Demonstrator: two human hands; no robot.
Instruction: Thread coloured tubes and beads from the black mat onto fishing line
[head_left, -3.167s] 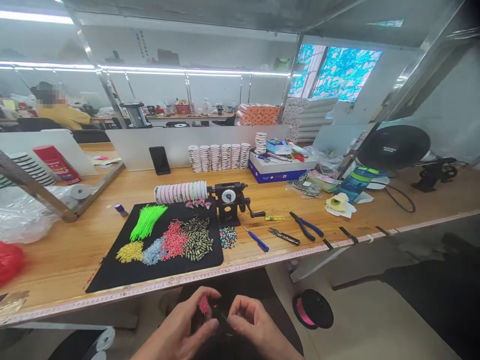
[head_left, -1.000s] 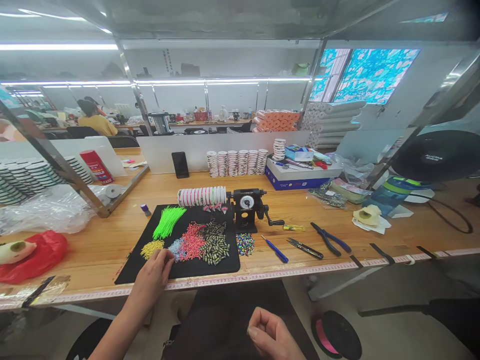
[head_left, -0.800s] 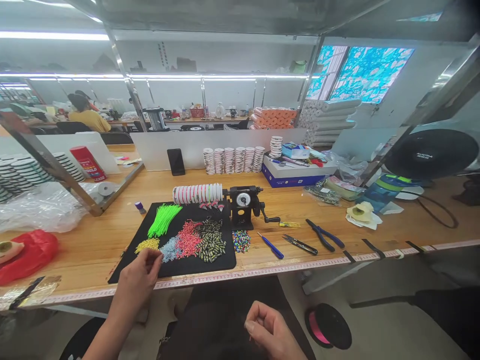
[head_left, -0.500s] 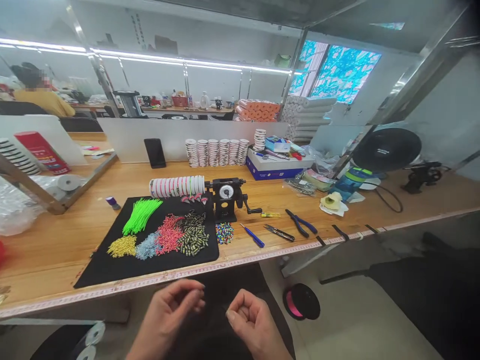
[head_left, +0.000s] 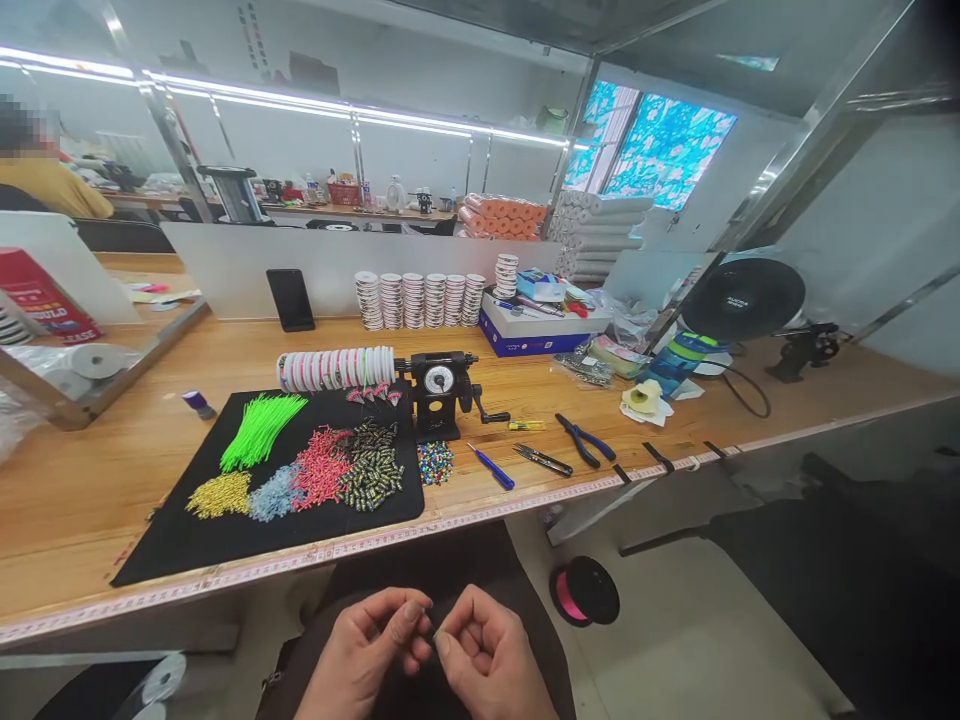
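Over the dark cloth on my lap, my left hand (head_left: 369,648) and my right hand (head_left: 489,650) are close together with thumbs and forefingers pinched. Something thin and dark seems to lie between the fingertips, too small to name. Past the table edge, a black mat (head_left: 247,545) bears green thin sticks (head_left: 262,428), gold pieces (head_left: 219,494), pale blue pieces (head_left: 274,494), coral pieces (head_left: 322,466) and dark patterned pieces (head_left: 373,478). Behind the mat stands a black hand-cranked winder (head_left: 436,395) with a row of white spools (head_left: 334,368) on its shaft.
Small multicoloured beads (head_left: 436,462), a blue-handled tool (head_left: 492,466), thread snips (head_left: 543,460) and pliers (head_left: 585,440) lie on the table right of the mat. Spool stacks (head_left: 412,300) and a blue-white box (head_left: 525,330) stand behind. A pink-wound reel (head_left: 585,592) is below. Another person's yellow sleeve (head_left: 64,188) shows far left.
My two hands have come closer together, fingertips now nearly meeting. The view has shifted, so the table things appear further left.
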